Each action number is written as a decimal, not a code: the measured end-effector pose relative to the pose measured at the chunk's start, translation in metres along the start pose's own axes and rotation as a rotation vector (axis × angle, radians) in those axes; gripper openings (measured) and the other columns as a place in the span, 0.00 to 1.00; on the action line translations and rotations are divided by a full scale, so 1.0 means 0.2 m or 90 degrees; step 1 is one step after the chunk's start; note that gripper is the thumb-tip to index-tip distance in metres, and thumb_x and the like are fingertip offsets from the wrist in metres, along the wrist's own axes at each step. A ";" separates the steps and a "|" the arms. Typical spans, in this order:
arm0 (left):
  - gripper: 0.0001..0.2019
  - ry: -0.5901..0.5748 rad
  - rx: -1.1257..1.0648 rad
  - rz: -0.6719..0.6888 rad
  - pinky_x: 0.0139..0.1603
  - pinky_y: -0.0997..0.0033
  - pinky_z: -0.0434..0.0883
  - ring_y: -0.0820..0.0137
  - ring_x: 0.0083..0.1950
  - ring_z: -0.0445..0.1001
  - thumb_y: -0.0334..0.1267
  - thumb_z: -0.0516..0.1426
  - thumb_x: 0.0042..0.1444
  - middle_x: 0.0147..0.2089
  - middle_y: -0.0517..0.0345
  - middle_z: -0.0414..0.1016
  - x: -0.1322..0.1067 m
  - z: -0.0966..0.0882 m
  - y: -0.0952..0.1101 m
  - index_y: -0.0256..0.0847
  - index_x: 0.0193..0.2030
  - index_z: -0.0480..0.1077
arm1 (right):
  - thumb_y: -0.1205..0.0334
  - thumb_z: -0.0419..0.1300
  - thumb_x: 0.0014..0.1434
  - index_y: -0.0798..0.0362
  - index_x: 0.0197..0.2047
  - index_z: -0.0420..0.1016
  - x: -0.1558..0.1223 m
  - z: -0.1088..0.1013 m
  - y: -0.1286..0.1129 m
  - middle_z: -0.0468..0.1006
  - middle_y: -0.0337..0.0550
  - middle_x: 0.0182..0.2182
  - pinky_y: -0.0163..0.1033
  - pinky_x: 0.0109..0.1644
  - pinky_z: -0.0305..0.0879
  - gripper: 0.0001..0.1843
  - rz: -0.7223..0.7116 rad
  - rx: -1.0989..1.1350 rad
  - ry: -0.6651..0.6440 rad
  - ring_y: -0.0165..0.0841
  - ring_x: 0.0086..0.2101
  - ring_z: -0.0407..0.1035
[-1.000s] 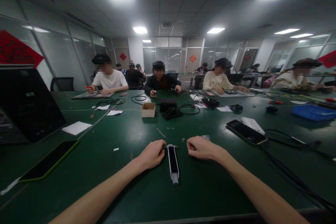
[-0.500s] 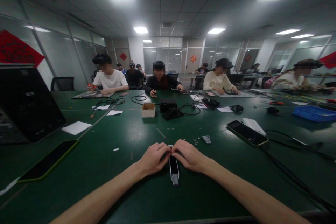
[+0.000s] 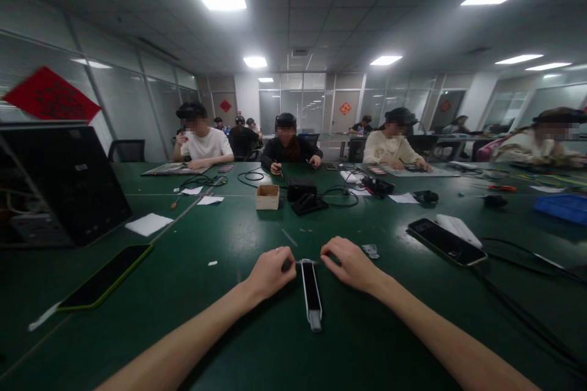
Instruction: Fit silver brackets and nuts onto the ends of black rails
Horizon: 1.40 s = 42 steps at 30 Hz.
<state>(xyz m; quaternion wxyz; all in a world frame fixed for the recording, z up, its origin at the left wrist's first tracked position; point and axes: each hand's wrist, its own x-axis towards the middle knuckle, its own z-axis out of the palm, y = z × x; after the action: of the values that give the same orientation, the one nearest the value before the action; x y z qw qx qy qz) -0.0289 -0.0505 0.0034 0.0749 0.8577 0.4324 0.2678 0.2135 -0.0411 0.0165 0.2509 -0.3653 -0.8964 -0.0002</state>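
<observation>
A long black device with a white frame and grey end [image 3: 312,293] lies lengthwise on the green work table [image 3: 197,293], pointing away from me. My left hand [image 3: 270,272] is curled beside its far end, fingertips nearly touching it. My right hand [image 3: 348,264] sits just right of that end, fingers curled inward. Neither hand shows a held object, though something tiny could hide in the fingers. A small crumpled metal piece [image 3: 370,251] lies beyond my right hand. The small rings seen earlier are hidden or out of sight.
A black phone [image 3: 447,242] and white paper lie to the right. A green-edged tablet [image 3: 104,277] lies to the left, by a black laptop [image 3: 64,186]. Farther off stand a cardboard box [image 3: 267,197] and blue tray [image 3: 562,209]. Co-workers sit across the table among cables.
My hands have drawn apart from where they met at the device's far end. The view has shifted slightly, and the small rings no longer show near my right hand.
</observation>
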 end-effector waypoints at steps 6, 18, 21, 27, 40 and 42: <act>0.01 -0.008 -0.037 -0.070 0.32 0.74 0.66 0.70 0.32 0.70 0.32 0.55 0.54 0.32 0.59 0.73 0.01 0.00 -0.03 0.38 0.32 0.67 | 0.65 0.53 0.62 0.54 0.41 0.71 -0.01 -0.01 0.03 0.74 0.46 0.39 0.42 0.44 0.64 0.07 0.040 -0.007 -0.088 0.35 0.39 0.67; 0.07 -0.066 -0.046 -0.046 0.36 0.72 0.68 0.70 0.34 0.71 0.36 0.55 0.59 0.38 0.58 0.75 0.01 -0.02 -0.04 0.40 0.42 0.73 | 0.64 0.52 0.63 0.54 0.43 0.73 0.00 0.01 0.00 0.74 0.45 0.39 0.42 0.43 0.64 0.09 0.029 -0.011 -0.117 0.35 0.39 0.67; 0.07 -0.073 -0.059 -0.052 0.38 0.71 0.69 0.70 0.35 0.72 0.35 0.55 0.59 0.39 0.59 0.75 0.01 -0.02 -0.04 0.40 0.42 0.73 | 0.64 0.52 0.63 0.53 0.42 0.73 0.00 0.01 0.00 0.74 0.45 0.38 0.42 0.42 0.64 0.09 0.023 -0.012 -0.116 0.35 0.38 0.67; 0.07 -0.077 -0.089 -0.062 0.41 0.71 0.70 0.69 0.38 0.74 0.35 0.56 0.59 0.41 0.60 0.77 0.02 0.00 -0.05 0.41 0.43 0.73 | 0.65 0.52 0.63 0.54 0.42 0.73 0.00 0.03 0.00 0.74 0.46 0.38 0.42 0.43 0.63 0.09 0.010 -0.021 -0.104 0.35 0.38 0.67; 0.09 -0.085 -0.090 -0.055 0.40 0.71 0.71 0.70 0.38 0.74 0.33 0.57 0.59 0.45 0.59 0.77 0.03 0.00 -0.02 0.40 0.47 0.71 | 0.63 0.51 0.65 0.54 0.44 0.72 0.02 -0.04 0.03 0.75 0.46 0.40 0.40 0.45 0.62 0.10 0.027 -0.075 -0.125 0.35 0.40 0.67; 0.10 -0.082 -0.071 -0.049 0.39 0.71 0.70 0.70 0.36 0.74 0.32 0.57 0.58 0.45 0.59 0.77 0.03 0.01 -0.03 0.40 0.48 0.71 | 0.63 0.50 0.65 0.54 0.44 0.72 0.02 -0.09 0.06 0.74 0.47 0.42 0.41 0.47 0.61 0.11 0.066 -0.120 -0.136 0.36 0.42 0.67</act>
<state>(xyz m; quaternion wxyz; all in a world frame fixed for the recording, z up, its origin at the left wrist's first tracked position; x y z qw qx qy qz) -0.0296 -0.0427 0.0025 0.1605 0.8506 0.4436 0.2325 0.2269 -0.0330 0.0320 0.1181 -0.4311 -0.8940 -0.0322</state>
